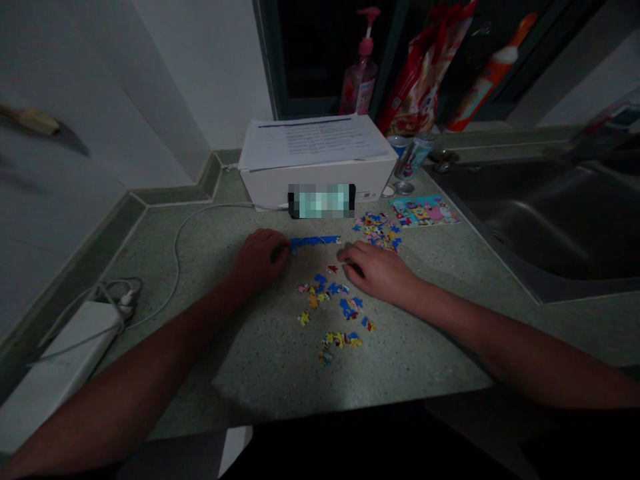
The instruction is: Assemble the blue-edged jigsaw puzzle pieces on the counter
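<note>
A blue strip of joined jigsaw pieces (316,241) lies flat on the counter between my hands. My left hand (260,257) is at its left end, thumb and forefinger closed on the edge. Just past the other end, my right hand (383,270) rests with curled fingers, a gap between thumb and forefinger and nothing visible in it. A small reddish-brown piece (333,269) lies close to its fingertips. Nearer to me are loose pieces, among them a blue cluster (351,307), a yellow piece (304,319) and a curved yellow group (340,340).
A pile of mixed pieces (377,230) lies beyond my right hand, beside a colourful picture card (424,211). A phone (322,201) leans on a white box (320,177). A metal sink (545,220) is on the right; a power strip (75,360) and cable lie left.
</note>
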A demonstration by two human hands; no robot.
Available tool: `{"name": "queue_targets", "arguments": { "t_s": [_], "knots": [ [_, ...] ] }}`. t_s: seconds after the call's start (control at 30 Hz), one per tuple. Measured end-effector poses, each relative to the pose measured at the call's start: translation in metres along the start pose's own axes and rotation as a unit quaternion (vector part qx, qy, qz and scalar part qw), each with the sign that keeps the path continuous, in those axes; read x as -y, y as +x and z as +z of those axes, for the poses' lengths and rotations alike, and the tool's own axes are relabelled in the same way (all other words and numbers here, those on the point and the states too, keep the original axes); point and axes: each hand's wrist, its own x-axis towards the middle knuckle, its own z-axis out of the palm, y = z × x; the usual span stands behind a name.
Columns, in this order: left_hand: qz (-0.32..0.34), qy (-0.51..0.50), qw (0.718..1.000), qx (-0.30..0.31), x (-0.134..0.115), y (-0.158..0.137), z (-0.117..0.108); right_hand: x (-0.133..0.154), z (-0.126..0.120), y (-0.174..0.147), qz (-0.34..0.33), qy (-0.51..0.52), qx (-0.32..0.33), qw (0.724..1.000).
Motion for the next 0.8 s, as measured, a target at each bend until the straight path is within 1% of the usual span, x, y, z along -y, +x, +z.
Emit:
{"name": "queue_targets", "arguments": {
  "t_s": [0.6, 0.8],
  "knots": [
    [0.002, 0.007, 1.0, 0.007, -0.0011, 0.0003, -0.0011, -0.0003, 0.0007, -0.0002, -0.004, 0.001, -0.001, 1.0],
    [0.004, 0.004, 1.0, 0.0, -0.0005, 0.0, -0.0002, -0.0004, 0.0006, 0.0, -0.003, 0.001, -0.001, 1.0]
  ]
}}
